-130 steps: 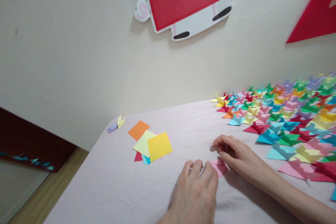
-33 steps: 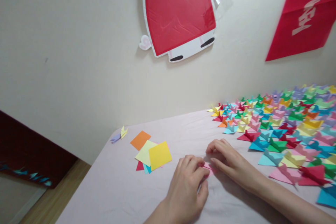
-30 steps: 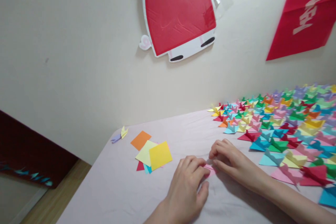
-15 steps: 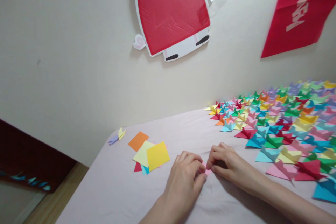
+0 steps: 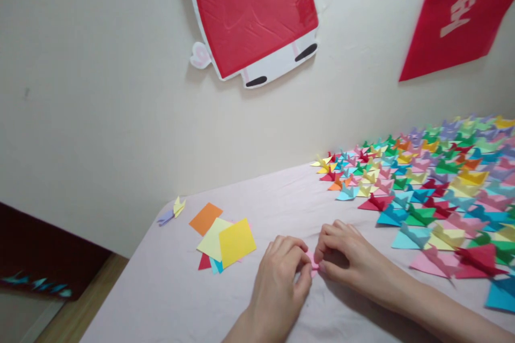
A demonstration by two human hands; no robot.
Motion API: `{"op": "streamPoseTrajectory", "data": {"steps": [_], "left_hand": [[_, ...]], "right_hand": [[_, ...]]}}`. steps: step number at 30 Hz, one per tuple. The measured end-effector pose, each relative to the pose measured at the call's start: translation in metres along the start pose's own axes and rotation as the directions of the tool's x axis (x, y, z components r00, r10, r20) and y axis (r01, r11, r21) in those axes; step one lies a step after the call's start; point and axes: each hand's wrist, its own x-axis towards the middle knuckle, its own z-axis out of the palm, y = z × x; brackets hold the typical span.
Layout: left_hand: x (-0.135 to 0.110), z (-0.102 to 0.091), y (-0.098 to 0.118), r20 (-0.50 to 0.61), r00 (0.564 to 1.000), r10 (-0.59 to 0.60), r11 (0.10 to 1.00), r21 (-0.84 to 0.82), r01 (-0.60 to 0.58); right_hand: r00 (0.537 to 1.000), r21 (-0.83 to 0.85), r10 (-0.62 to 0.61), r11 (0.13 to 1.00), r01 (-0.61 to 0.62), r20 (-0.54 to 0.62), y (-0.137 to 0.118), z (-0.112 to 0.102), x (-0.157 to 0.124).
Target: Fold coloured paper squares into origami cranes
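Mid-table, between the two hands: small folded pink paper piece (image 5: 313, 262), flat on the pale lilac cloth-covered table (image 5: 140, 289), well in from the left edge and the far edge. Near edge is out of frame. Key relation: paper is directly right of the left hand (image 5: 279, 273) and directly left of the right hand (image 5: 348, 254). Neither is nearer; both have fingertips at it, one per side. Visible strip runs roughly near-to-far, across the line joining the hands. True long axis: can't tell, fingers cover both sides.

Left hand: palm down, fingers curled, thumb and forefinger close together at the paper's left side. Right hand: fingers bent, thumb nearly meeting forefinger at its right side. Firm pinch or just contact, can't tell for either; tips hide it.

Left of the left hand, apart from it: loose flat sheets, yellow paper square (image 5: 237, 243) on top, orange paper square (image 5: 205, 218) toward the far-left corner. At that corner, folded pale-yellow paper piece (image 5: 179, 207). Right of the right hand: rows of multicoloured folded paper birds (image 5: 420, 217) reaching the far edge.
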Motion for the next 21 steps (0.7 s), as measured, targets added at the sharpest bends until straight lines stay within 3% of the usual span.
{"op": "streamPoseTrajectory", "data": {"steps": [10, 21], "left_hand": [[0.0034, 0.0038, -0.0042, -0.049, 0.997, -0.054, 0.991, -0.121, 0.048], [0.0019, -0.0001, 0.0001, -0.040, 0.989, -0.139, 0.989, 0.049, 0.141]], "right_hand": [[1.000, -0.043, 0.013, 0.999, -0.013, -0.004, 0.0021, 0.0061, 0.0042], [1.000, -0.055, -0.009, 0.998, 0.007, -0.030, 0.0006, 0.0066, 0.0024]]}}
